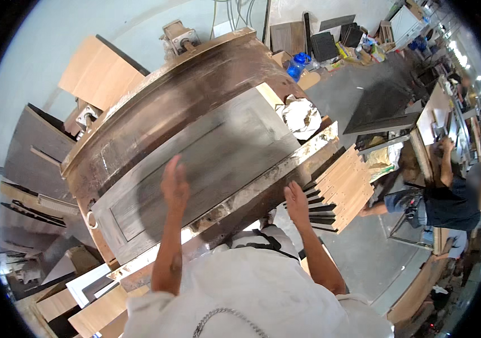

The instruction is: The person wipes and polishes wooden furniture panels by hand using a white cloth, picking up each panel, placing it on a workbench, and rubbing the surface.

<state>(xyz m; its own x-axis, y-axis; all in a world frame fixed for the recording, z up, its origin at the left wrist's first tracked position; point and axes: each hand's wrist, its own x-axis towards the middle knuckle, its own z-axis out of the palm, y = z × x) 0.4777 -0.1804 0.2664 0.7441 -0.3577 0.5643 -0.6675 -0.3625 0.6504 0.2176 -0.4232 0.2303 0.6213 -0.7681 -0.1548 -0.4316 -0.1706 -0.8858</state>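
A grey wood-grain panel [212, 149] with a recessed frame, like a cabinet door, lies across the brown workbench [156, 98] before me. Over its near half is my left hand [176, 185], slightly blurred, fingers stretched out and nothing in them. My right hand [295, 203] is at the bench's near edge, fingers extended and apparently holding nothing. Just right of it sits a stack of light wooden boards [344, 191] with dark ends. Whether the right fingers touch those ends, I cannot tell. Crumpled white paper or cloth [301, 117] rests by the panel's right end.
A tape roll [92, 220] lies at the bench's left end. Behind the bench lean a light board [101, 73] and dark panels [38, 152]. A blue jug [298, 66] stands beyond the right end. On the right, a person in a dark shirt [449, 203] works at another bench.
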